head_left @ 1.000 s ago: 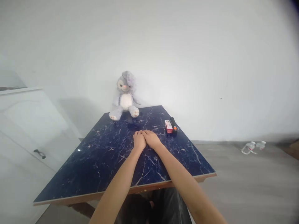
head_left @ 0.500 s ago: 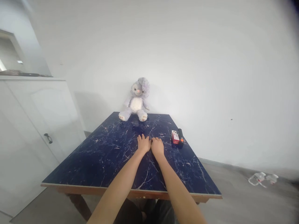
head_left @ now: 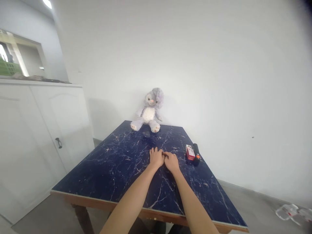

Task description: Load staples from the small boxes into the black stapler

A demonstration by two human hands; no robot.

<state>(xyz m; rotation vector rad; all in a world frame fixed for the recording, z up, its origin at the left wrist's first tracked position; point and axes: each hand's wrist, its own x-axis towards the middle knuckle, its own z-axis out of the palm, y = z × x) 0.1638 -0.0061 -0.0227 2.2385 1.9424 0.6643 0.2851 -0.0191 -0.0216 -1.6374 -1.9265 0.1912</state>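
My left hand [head_left: 156,158] lies palm down near the middle of the dark blue marbled table [head_left: 97,175], its fingers apart and pointing away from me. Close against it on the right, my right hand [head_left: 172,162] also rests palm down; its index finger stretches left and meets the thumb side of my left hand, while its other fingers are bent and partly hidden. I see nothing held in either hand. To the right of my hands lies a small red and white box [head_left: 190,152], next to a black cylindrical object with an orange spot [head_left: 196,151].
A grey plush rabbit [head_left: 149,112] sits at the table's far edge against the white wall [head_left: 219,81]. On the left stands a white cabinet [head_left: 70,126] with a dark handle. Clear plastic bottles [head_left: 287,212] lie on the floor at the right.
The whole view has shifted, so everything appears lower and further right. My right index finger now reaches across to my left hand; both hands stay at the same place on the table.
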